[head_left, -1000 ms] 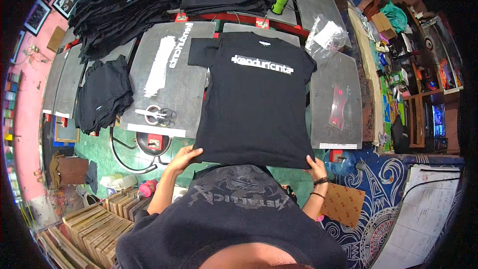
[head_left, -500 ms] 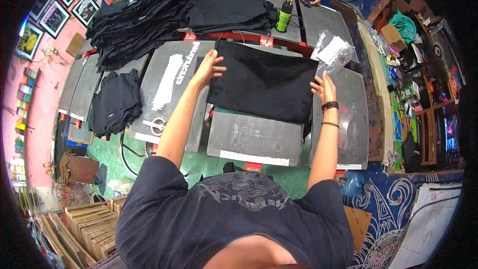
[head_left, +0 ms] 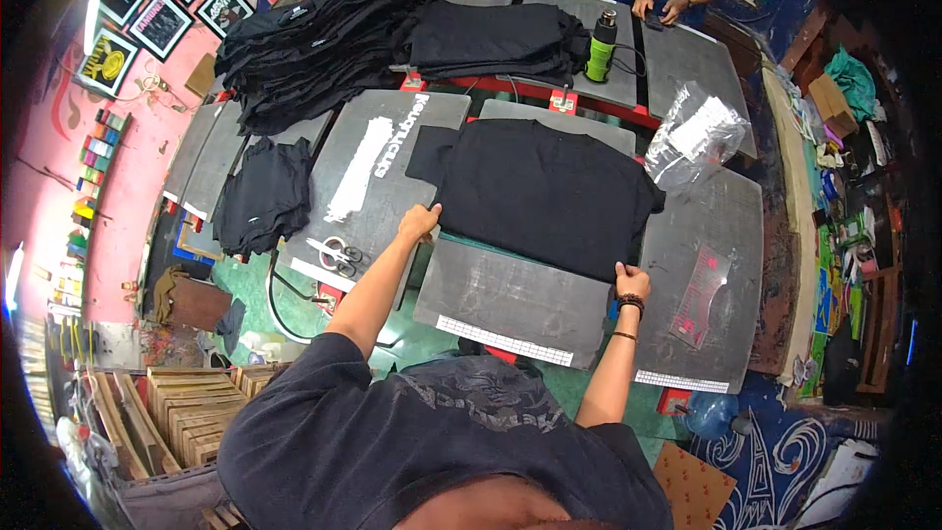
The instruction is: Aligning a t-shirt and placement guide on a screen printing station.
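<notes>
A black T-shirt (head_left: 545,191) lies folded across the middle grey platen (head_left: 515,292), its neckline at the far side and a sleeve sticking out on the left. My left hand (head_left: 420,223) is closed on the shirt's near left corner. At the near right corner, my right hand (head_left: 633,284), with beads at the wrist, pinches the fabric. Nearest my left hand on the left platen lie scissors (head_left: 336,253). A clear plastic bag (head_left: 695,137) with something white in it rests just beyond the shirt's right side.
Tall piles of black shirts (head_left: 314,49) fill the far left, with a smaller black stack (head_left: 263,196) nearer. A green-and-black heat gun (head_left: 601,47) stands upright at the back. A clear red-marked ruler (head_left: 699,296) lies on the right platen. Another person's hands (head_left: 659,10) are across the table.
My hands have gone from spread open beside the shirt to gripping its near corners. The shirt now lies flatter, with neckline and sleeves showing. The view has shifted.
</notes>
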`<act>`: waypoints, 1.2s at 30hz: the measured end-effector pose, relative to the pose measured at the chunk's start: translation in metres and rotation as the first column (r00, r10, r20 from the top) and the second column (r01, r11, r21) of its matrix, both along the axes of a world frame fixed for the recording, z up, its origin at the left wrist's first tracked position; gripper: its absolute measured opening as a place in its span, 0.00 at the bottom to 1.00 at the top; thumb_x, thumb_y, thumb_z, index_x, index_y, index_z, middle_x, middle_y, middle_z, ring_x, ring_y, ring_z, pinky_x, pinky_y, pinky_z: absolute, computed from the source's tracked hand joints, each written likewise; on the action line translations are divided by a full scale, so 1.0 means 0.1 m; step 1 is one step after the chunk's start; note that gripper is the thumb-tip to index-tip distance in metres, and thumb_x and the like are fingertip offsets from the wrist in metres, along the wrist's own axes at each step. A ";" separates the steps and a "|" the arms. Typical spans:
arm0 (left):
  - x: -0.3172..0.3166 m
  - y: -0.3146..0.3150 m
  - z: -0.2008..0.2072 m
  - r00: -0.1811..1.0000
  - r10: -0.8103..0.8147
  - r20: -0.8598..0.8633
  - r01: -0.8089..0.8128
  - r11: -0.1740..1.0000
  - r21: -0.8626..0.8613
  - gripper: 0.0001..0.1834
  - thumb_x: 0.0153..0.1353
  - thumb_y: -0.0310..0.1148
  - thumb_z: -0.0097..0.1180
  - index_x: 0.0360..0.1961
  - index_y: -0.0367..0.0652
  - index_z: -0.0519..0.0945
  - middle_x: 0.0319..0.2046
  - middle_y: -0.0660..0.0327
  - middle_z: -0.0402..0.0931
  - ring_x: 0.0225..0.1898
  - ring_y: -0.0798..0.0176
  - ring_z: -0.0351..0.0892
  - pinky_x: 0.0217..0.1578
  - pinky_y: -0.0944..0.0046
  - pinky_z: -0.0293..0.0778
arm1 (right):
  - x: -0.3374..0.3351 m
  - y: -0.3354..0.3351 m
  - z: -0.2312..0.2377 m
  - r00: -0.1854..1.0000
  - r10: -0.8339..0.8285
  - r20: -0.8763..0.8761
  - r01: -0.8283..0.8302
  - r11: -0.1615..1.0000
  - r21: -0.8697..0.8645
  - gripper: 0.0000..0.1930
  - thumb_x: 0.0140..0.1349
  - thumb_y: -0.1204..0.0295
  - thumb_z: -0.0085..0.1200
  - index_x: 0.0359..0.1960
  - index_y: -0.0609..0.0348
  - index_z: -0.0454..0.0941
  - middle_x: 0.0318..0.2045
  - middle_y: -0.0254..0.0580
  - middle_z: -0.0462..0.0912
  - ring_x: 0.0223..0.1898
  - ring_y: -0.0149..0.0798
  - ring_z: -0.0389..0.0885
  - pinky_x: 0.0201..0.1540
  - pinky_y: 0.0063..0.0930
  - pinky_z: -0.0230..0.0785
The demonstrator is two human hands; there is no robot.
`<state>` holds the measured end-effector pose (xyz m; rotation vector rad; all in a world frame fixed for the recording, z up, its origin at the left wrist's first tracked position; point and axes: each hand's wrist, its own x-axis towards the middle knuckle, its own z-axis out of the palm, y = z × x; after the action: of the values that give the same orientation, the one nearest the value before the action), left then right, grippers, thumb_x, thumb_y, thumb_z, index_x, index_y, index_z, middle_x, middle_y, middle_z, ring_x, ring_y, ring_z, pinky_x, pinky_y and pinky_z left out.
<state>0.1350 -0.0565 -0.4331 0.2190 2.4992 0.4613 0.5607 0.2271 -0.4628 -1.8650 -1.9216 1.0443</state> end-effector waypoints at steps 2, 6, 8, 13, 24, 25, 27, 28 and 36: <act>-0.11 -0.05 -0.01 0.997 0.032 0.072 -0.034 0.999 0.024 0.33 0.65 0.58 0.60 0.49 0.33 0.82 0.41 0.44 0.86 0.36 0.49 0.89 0.37 0.52 0.84 | -0.11 -0.07 0.20 0.996 -0.001 0.084 -0.001 0.999 0.032 0.22 0.58 0.54 0.68 0.48 0.55 0.88 0.43 0.50 0.89 0.48 0.53 0.87 0.54 0.44 0.77; -0.27 -0.19 -0.15 0.918 0.081 0.388 -0.220 0.918 0.330 0.23 0.63 0.46 0.68 0.44 0.33 0.83 0.34 0.55 0.83 0.29 0.59 0.85 0.27 0.59 0.83 | -0.21 -0.07 0.38 0.996 0.028 0.081 -0.035 0.996 0.086 0.17 0.59 0.58 0.68 0.44 0.55 0.88 0.40 0.46 0.90 0.46 0.52 0.88 0.51 0.45 0.78; -0.28 -0.17 -0.05 0.975 0.025 0.219 -0.105 0.927 0.361 0.24 0.62 0.41 0.70 0.50 0.31 0.79 0.39 0.55 0.82 0.32 0.61 0.84 0.28 0.62 0.84 | -0.25 -0.03 0.37 0.998 0.040 0.044 -0.046 0.991 0.125 0.16 0.59 0.62 0.68 0.45 0.56 0.85 0.36 0.46 0.89 0.42 0.51 0.88 0.51 0.43 0.78; -0.30 -0.02 0.50 0.995 0.002 0.099 -0.066 0.758 0.649 0.23 0.61 0.36 0.70 0.45 0.35 0.70 0.35 0.51 0.79 0.29 0.62 0.82 0.23 0.58 0.83 | -0.30 0.17 0.44 0.939 0.007 -0.344 0.001 1.000 0.021 0.19 0.62 0.69 0.67 0.53 0.56 0.76 0.29 0.40 0.82 0.28 0.36 0.82 0.31 0.33 0.79; -0.78 -0.73 3.03 0.954 -0.266 0.138 -0.080 0.220 0.972 0.18 0.70 0.42 0.63 0.53 0.43 0.78 0.35 0.65 0.83 0.32 0.69 0.85 0.38 0.71 0.81 | -0.91 -0.02 2.99 0.350 0.177 -0.920 -0.045 0.984 0.172 0.09 0.71 0.69 0.58 0.49 0.54 0.78 0.40 0.31 0.82 0.40 0.30 0.83 0.41 0.28 0.80; -0.88 -0.77 3.12 0.947 -0.290 0.136 -0.079 0.200 0.977 0.19 0.70 0.43 0.62 0.54 0.42 0.79 0.37 0.64 0.84 0.32 0.69 0.85 0.38 0.71 0.81 | -1.02 -0.06 3.14 0.347 0.202 -0.916 -0.079 0.979 0.187 0.09 0.72 0.70 0.57 0.50 0.55 0.78 0.41 0.33 0.82 0.44 0.33 0.84 0.43 0.30 0.80; -1.10 -0.86 3.11 0.959 -0.261 0.111 -0.058 0.203 0.977 0.20 0.69 0.44 0.63 0.53 0.40 0.80 0.40 0.63 0.85 0.34 0.68 0.86 0.37 0.71 0.81 | -1.28 0.03 3.20 0.337 0.256 -0.906 -0.165 0.963 0.211 0.10 0.72 0.70 0.57 0.52 0.56 0.76 0.42 0.36 0.81 0.44 0.38 0.86 0.43 0.30 0.80; -1.33 -0.90 2.95 0.947 -0.285 0.150 -0.082 0.235 0.968 0.21 0.69 0.45 0.63 0.53 0.40 0.80 0.41 0.62 0.85 0.35 0.67 0.87 0.37 0.70 0.81 | -1.47 0.01 3.18 0.364 0.225 -0.904 -0.196 0.967 0.162 0.11 0.72 0.71 0.57 0.52 0.57 0.75 0.42 0.38 0.81 0.43 0.39 0.86 0.43 0.31 0.80; -2.75 -0.33 2.37 0.972 -0.194 0.132 -0.070 0.294 0.953 0.22 0.69 0.39 0.62 0.60 0.42 0.77 0.45 0.61 0.83 0.41 0.65 0.87 0.36 0.67 0.81 | -2.95 0.87 2.63 0.340 0.096 -0.935 -0.254 0.967 0.007 0.18 0.63 0.82 0.58 0.53 0.57 0.69 0.39 0.44 0.80 0.35 0.45 0.85 0.39 0.44 0.84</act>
<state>-0.1403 -0.0897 -0.1957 0.6794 1.6198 1.8396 0.2659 0.3137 -0.2002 -0.6566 -1.2884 1.8149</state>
